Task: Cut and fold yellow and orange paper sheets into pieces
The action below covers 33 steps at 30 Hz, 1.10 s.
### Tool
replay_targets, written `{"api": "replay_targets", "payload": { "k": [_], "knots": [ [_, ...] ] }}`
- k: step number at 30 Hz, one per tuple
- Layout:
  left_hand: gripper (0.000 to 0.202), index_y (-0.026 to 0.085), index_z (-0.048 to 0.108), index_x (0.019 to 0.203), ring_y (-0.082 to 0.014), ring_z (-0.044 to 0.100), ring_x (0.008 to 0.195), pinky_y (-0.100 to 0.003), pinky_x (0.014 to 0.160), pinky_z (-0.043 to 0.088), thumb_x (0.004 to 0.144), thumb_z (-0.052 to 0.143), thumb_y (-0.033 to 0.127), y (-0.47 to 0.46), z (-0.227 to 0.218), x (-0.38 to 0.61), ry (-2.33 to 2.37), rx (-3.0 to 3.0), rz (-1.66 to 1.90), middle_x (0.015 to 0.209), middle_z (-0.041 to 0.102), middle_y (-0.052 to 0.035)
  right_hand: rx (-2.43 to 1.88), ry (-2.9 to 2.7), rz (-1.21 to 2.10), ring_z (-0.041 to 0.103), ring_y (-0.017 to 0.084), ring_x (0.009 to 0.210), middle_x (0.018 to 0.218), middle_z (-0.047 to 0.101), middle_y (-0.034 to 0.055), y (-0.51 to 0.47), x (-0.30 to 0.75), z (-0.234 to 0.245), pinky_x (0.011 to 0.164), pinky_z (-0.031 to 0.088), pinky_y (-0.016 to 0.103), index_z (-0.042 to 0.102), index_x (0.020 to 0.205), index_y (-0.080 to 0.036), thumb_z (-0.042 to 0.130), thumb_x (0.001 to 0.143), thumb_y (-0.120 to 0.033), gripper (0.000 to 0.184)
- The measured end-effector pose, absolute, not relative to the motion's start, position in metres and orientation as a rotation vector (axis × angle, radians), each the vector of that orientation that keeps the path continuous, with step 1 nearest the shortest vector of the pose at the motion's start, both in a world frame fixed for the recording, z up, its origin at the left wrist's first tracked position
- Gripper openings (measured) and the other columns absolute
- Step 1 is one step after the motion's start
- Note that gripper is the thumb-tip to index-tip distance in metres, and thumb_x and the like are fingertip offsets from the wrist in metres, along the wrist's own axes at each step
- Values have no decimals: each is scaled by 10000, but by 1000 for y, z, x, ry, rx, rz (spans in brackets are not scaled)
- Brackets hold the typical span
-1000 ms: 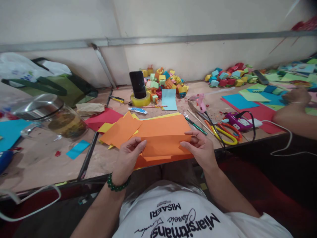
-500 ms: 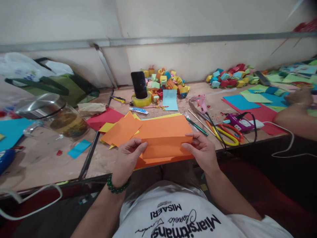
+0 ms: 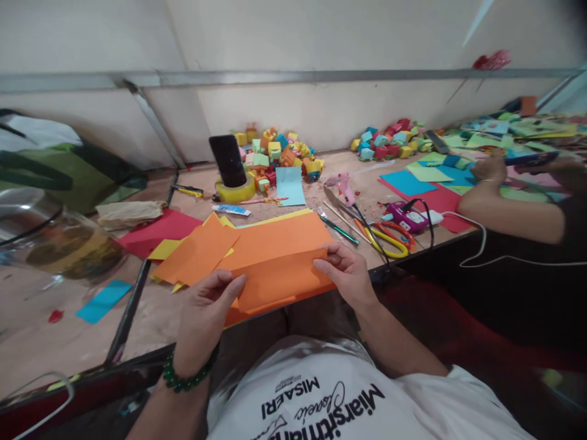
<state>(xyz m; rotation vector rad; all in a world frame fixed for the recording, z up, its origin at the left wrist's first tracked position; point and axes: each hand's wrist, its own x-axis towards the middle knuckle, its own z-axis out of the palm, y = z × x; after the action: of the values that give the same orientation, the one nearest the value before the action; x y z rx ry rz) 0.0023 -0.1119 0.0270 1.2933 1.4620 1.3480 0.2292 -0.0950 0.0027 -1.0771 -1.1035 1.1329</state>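
Observation:
Both hands pinch an orange sheet of paper (image 3: 282, 278) at the table's front edge. My left hand (image 3: 208, 305), above a green bead bracelet (image 3: 188, 379), grips its left end between thumb and fingers. My right hand (image 3: 346, 275) grips the right end in the same way. The near part of the paper is raised in a long strip between the hands; whether it is creased I cannot tell. Beneath lie more orange sheets (image 3: 279, 235) with yellow edges showing. Smaller orange pieces (image 3: 199, 247) overlap to the left, on yellow ones.
Behind stand a phone (image 3: 228, 160) on a tape roll (image 3: 235, 188) and a heap of paper cubes (image 3: 279, 153). Rightward lie a pink glue gun (image 3: 342, 188), scissors (image 3: 387, 240) and a purple power adapter (image 3: 408, 217). A glass teapot (image 3: 68, 238) sits left; a co-worker's arm (image 3: 513, 211) is far right.
The view has swung to the right, so the table things sit further left. Both hands keep their hold on the orange sheet. The co-worker's hand now shows near a dark, long object.

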Motion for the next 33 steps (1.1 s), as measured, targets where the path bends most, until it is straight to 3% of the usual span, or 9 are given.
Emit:
{"api": "replay_targets", "payload": {
  "k": [5, 12, 18, 25, 33],
  "knots": [
    [337, 183, 586, 621, -111, 502, 534, -213, 511, 438, 565, 805, 433, -112, 25, 1, 1458, 1252, 1369, 550, 563, 29, -1076, -1065, 1145, 619, 132, 602, 659, 670, -18, -94, 229, -1, 643, 543, 283, 621, 802, -198, 801, 604, -530, 427],
    [323, 176, 596, 691, -113, 514, 577, -204, 536, 439, 623, 789, 426, -111, 11, -3, 1436, 1212, 1343, 592, 561, 27, -1061, -1089, 1103, 629, 127, 634, 707, 692, -21, -97, 236, -15, 652, 551, 278, 619, 851, -195, 786, 679, -419, 328],
    [315, 181, 547, 587, -104, 464, 542, -207, 507, 419, 612, 762, 409, -114, 25, 3, 1398, 1293, 1316, 549, 493, 37, -1088, -1135, 1039, 641, 151, 628, 718, 717, 4, -98, 237, -11, 620, 563, 299, 620, 815, -208, 774, 677, -471, 335],
    [248, 188, 572, 575, -115, 489, 539, -214, 496, 435, 597, 748, 361, -115, 28, 4, 1396, 1285, 1372, 550, 530, 26, -1094, -1162, 1032, 631, 151, 612, 699, 708, 13, -98, 236, -8, 599, 536, 282, 621, 816, -206, 773, 672, -476, 342],
    [297, 194, 522, 552, -120, 467, 530, -228, 504, 393, 712, 663, 400, -114, 40, 0, 1385, 1519, 1254, 524, 496, 25, -1128, -1228, 908, 537, 123, 597, 664, 586, -18, -91, 233, 1, 576, 468, 257, 582, 733, -212, 737, 701, -411, 254]
  ]
}}
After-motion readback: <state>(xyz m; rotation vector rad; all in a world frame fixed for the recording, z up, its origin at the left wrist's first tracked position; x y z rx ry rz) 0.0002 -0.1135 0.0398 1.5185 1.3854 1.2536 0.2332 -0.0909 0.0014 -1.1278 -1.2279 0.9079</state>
